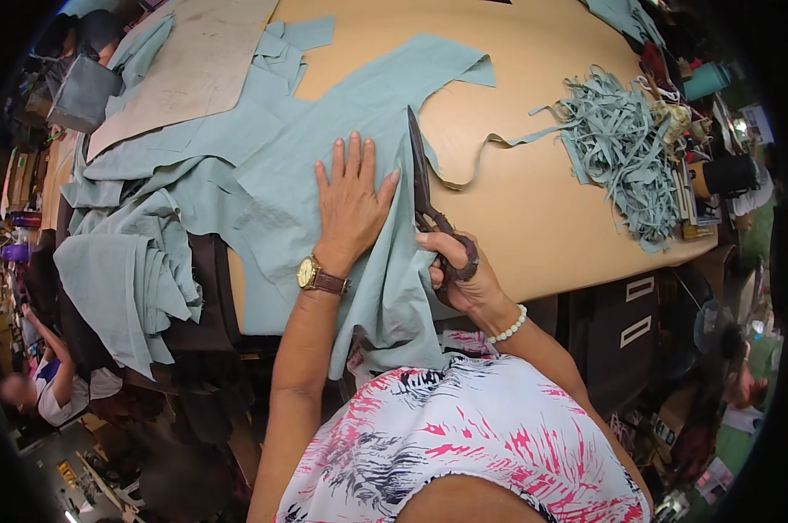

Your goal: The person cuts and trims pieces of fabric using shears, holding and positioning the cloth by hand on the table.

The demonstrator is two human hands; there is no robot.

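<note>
Pale blue-green fabric (281, 174) lies across the table and hangs in folds over its front edge. Flat on this cloth rests my left hand (350, 205), its fingers spread and nothing in it. My right hand (459, 270) grips the handles of large dark scissors (420, 174), whose blades point away from me along the fabric's right edge. The blades look nearly closed. From beside them a narrow strip of the same fabric (472, 174) curls over the tabletop toward the right.
A tangled heap of cut strips (621, 157) lies at the table's right end, beside a black cylinder (732, 176) and a green container (706, 80). A large pale board (193, 65) covers fabric at the far left. Another person (54, 383) is at the lower left.
</note>
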